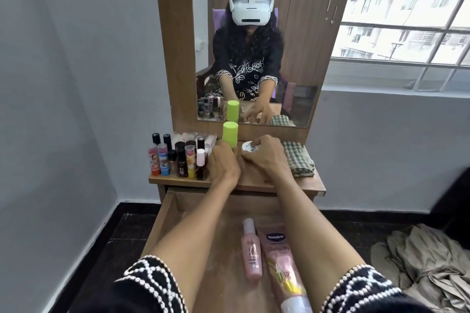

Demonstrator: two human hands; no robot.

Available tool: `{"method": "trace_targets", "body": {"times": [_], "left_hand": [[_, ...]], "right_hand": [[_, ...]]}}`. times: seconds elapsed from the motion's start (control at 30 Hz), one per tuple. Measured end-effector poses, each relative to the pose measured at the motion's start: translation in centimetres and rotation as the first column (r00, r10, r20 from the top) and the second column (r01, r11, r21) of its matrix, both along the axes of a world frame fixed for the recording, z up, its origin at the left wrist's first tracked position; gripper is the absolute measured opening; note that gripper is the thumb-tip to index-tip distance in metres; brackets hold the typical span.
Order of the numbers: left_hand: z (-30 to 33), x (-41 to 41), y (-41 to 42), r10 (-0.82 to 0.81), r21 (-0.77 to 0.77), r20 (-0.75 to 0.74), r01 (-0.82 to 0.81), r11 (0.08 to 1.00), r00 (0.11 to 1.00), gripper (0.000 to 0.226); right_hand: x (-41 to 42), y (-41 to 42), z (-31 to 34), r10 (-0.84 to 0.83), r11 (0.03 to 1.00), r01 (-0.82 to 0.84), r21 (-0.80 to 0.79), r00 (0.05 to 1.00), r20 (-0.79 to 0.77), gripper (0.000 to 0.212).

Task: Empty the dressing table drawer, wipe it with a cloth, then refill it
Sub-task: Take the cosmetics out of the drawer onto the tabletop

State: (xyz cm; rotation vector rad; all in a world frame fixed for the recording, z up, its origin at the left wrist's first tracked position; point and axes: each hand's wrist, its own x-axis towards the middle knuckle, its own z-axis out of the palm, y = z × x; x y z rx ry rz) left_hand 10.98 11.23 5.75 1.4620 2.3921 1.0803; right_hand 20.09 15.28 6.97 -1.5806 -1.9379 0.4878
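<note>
Both hands are up on the tabletop [256, 180], parking drawer contents: the left hand [223, 162] grips the green-capped bottle [230, 133], the right hand [264, 157] holds a white jar [249, 147]. The drawer [162, 218] stands open below, two pink bottles [251, 251] left inside; the cloth [298, 160] waits nearby.

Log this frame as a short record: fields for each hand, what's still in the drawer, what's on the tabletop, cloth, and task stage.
left hand: grips the green-capped bottle standing on the tabletop
right hand: holds a small white round jar at the tabletop
drawer: pulled open; pink bottle and Vaseline tube lie inside
tabletop left: cluster of small bottles, upright
cloth: checked, folded, at tabletop right, untouched
stage: emptying, not finished; wiping not yet begun
</note>
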Motion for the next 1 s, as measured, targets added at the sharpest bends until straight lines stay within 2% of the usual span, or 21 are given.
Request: {"method": "trace_targets", "body": {"times": [0.27,0.53,0.67,1.0], "left_hand": [[-0.4,-0.6,2.8,0.025,-0.016,-0.122,-0.027,1.0,0.992,0.024],[0.3,-0.7,3.1,0.036,-0.035,-0.245,-0.046,0.998,0.969,0.027],[0.4,-0.5,2.8,0.035,-0.033,-0.252,-0.044,0.998,0.967,0.029],[0.6,2.6,-1.4,-0.048,0.034,-0.289,0.061,0.998,0.956,0.023]], "right_hand": [[-0.8,2.1,-0.8,-0.012,1.0,0.012,-0.001,1.0,-0.005,0.039],[-1.3,2.5,-1.5,-0.016,1.0,0.016,0.008,1.0,-0.019,0.042],[-1.0,2.0,-1.6,0.012,1.0,-0.012,0.006,1.0,-0.025,0.047],[0.8,-3.3,-0.8,0.089,0.982,-0.07,0.173,0.991,-0.1,0.037]]}}
